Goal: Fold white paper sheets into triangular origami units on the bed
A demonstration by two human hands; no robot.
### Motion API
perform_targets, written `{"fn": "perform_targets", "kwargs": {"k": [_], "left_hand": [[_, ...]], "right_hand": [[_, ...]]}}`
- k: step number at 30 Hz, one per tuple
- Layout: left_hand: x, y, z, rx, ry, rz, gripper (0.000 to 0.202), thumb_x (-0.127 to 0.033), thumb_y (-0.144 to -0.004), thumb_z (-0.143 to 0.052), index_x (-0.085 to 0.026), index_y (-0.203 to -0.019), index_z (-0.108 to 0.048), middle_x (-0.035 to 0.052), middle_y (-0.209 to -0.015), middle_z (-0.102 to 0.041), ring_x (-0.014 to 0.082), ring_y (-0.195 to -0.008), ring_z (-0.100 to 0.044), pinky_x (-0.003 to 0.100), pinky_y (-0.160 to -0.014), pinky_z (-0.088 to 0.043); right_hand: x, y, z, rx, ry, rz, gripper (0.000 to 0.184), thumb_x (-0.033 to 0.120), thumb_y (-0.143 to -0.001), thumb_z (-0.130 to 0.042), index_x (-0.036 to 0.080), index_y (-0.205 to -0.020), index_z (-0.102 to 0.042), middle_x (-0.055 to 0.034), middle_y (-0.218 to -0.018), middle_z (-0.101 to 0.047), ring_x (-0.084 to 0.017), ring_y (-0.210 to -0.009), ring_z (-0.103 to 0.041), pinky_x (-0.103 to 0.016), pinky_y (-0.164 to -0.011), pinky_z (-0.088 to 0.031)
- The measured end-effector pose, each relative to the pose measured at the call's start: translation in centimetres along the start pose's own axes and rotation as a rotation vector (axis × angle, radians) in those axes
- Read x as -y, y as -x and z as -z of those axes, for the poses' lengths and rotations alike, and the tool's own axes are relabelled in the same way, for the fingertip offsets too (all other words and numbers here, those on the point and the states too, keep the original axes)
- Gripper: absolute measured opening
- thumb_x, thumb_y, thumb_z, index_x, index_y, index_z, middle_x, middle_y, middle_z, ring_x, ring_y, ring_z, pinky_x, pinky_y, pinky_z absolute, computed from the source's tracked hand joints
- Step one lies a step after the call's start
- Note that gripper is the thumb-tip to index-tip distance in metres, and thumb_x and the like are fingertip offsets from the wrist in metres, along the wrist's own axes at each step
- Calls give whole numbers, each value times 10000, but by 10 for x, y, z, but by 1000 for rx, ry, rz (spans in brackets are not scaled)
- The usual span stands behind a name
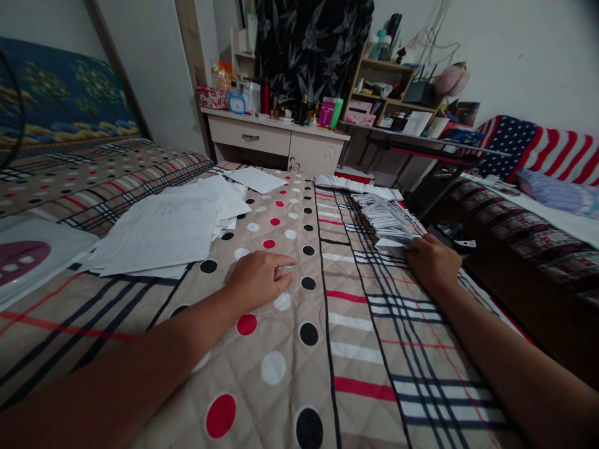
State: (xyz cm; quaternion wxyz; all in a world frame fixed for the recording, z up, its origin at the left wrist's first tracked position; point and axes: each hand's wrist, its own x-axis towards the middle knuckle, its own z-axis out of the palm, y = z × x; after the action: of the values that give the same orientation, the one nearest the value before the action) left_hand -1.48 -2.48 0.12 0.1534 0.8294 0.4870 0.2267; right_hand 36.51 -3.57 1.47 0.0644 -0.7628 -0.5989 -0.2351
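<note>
My left hand (259,277) rests low over the dotted, checked quilt (262,396), thumb and forefinger apart, with nothing seen between them. On the right, my right hand (433,260) is closed at the near end of a row of folded white papers (384,212). Its fingers pinch the edge of a folded paper (392,243); the fingertips are partly hidden. Left of my left hand, a loose pile of printed sheets (163,227) lies fanned out. Another white sheet (257,179) lies beyond the pile.
A white plastic bag (42,240) lies at the far left. Beyond the bed stand a white dresser (253,137) topped with bottles and a blue clock (236,101), and a desk with shelves (388,72). A couch (552,231) is at the right, past the bed's edge.
</note>
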Motion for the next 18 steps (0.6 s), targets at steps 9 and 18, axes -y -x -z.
{"fn": "perform_targets", "kwargs": {"k": [9,18], "left_hand": [[-6,3,2,1,47,-2,317,-299,-782,-625,-262,-1079,-729,-5,-685,-688,161,-630,-595,277,-607,-425],[36,22,52,-207,56,-74,338,-183,-744,-692,-242,-1077,-709,56,-1105,-677,216,-1040,-599,379,-942,-472]], "right_hand": [[6,8,-1,105,-42,-122,395,333,-933,-356,142,-1172,-606,-178,-1223,-580,-285,-941,-609,-350,-637,-365],[25,48,21,-35,-142,-181,453,518,-885,-426,200,-1176,-565,-127,-1126,-628,-319,-942,-636,-378,-586,-429]]}}
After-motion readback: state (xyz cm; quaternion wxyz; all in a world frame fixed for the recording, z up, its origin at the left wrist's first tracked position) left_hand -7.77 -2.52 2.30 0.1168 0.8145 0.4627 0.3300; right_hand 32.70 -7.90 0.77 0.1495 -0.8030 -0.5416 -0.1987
